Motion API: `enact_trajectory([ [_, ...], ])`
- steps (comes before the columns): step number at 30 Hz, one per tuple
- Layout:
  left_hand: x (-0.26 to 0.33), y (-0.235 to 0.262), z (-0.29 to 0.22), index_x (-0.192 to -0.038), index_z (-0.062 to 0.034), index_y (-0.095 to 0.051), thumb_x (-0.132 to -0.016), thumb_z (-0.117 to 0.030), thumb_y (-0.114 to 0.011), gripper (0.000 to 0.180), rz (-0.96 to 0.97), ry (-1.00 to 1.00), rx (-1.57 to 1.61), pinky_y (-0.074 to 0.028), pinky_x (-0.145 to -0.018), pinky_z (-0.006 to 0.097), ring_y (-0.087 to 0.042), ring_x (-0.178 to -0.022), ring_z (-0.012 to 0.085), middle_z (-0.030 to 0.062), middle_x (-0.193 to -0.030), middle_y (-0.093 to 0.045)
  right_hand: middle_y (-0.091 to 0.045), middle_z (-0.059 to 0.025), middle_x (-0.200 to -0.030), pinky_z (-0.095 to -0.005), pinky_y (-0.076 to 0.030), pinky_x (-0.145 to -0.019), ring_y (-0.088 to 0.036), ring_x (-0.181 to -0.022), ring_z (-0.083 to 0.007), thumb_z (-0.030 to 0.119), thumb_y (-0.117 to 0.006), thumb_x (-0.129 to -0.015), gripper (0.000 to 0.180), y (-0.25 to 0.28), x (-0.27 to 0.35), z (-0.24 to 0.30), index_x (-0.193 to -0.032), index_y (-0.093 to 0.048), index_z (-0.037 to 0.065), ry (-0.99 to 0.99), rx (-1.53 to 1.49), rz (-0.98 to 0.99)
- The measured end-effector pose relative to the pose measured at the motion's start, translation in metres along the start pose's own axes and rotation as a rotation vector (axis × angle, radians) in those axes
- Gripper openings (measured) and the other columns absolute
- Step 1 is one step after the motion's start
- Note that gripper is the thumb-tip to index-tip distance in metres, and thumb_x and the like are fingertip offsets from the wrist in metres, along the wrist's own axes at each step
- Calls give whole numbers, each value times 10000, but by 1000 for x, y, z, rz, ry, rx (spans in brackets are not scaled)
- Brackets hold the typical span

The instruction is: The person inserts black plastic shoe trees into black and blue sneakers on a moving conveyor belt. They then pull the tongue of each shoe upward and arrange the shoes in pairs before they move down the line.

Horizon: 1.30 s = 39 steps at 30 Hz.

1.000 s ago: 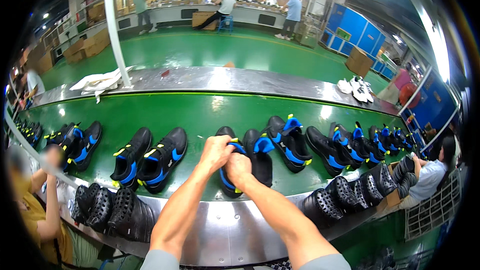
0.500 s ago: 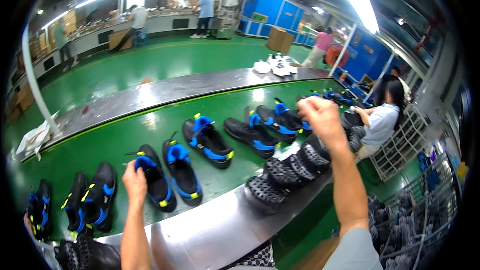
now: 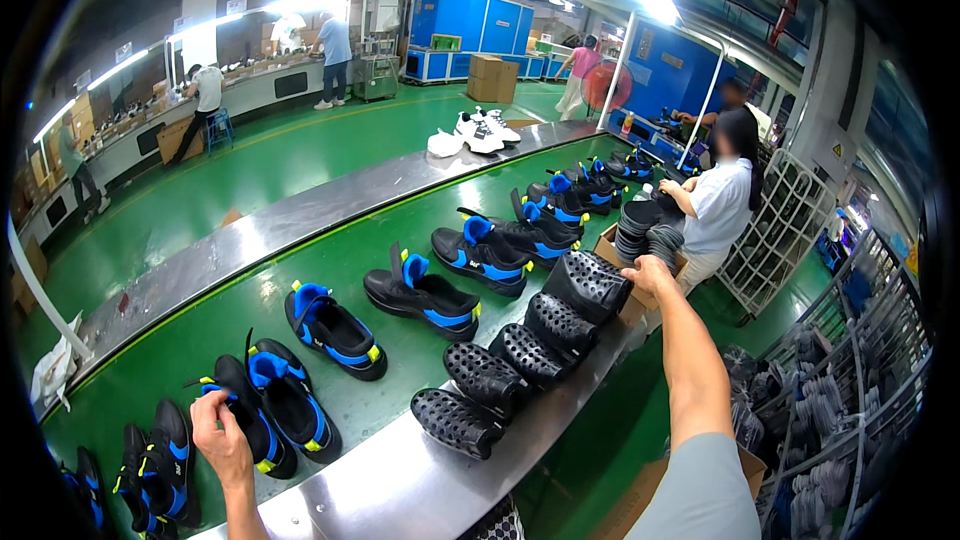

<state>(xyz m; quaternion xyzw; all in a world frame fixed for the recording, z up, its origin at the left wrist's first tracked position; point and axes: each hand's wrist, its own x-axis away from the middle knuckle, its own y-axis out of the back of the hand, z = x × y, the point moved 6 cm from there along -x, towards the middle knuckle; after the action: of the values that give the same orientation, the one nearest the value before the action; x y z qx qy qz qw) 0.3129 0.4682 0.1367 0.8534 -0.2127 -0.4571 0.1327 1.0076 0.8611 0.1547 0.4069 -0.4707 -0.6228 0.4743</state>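
At the metal ledge (image 3: 385, 480), the right hand (image 3: 654, 276) has reached a perforated insert (image 3: 588, 284).

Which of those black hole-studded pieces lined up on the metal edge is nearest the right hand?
The black piece at the row's far end: the right hand is at its edge, while the other pieces lie farther off.

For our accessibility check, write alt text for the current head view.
A person's left hand is at one of several black-and-blue shoes on a green worktop; the right hand is at the end of a row of perforated black pieces. Beyond is a co-worker.
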Motion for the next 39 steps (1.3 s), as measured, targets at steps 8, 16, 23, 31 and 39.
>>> enact_trajectory([
  [8,10,-29,-12,-930,32,-650,-860,101,-545,144,125,26,93,-490,-742,337,-617,-809,262,135,-878,-642,-673,-227,-1207,-471,-512,-969,-627,-1152,-402,376,-781,-859,431,-18,-7,-3,-1131,-715,48,65,90,-11],
  [16,14,-42,-41,-999,18,-670,-878,66,-588,154,207,120,218,-510,-802,319,-651,-864,232,118,-905,-679,-687,-262,-1009,-490,-502,-853,-647,-983,-438,358,-730,-864,429,92,37,69,-1057,-697,-24,444,-26,-525],
  [23,-2,-102,-114,-1579,-117,-257,-929,-448,-696,851,376,550,1080,-502,-997,427,-564,-1230,316,232,-1441,-485,-709,-88,-898,-299,-521,-751,-653,-817,-150,329,-711,-942,389,34,231,296,-1080,-700,-34,704,-742,754],
  [31,-18,-76,-64,-1413,-54,-473,-928,-369,-728,632,211,611,965,-500,-659,217,-576,-861,85,32,-985,-558,-676,-121,-832,-327,-555,-646,-666,-741,-188,587,-631,-932,620,-31,320,397,-944,-655,-33,840,-419,895],
  [39,-19,-89,47,-1376,21,-471,-838,-168,-714,620,523,391,-164,-479,-1006,492,-579,-1176,451,302,-1206,-606,-479,-19,-588,-305,-313,-371,-484,-452,-124,545,-749,-840,549,-75,347,434,-737,-574,35,609,-288,1050],
])
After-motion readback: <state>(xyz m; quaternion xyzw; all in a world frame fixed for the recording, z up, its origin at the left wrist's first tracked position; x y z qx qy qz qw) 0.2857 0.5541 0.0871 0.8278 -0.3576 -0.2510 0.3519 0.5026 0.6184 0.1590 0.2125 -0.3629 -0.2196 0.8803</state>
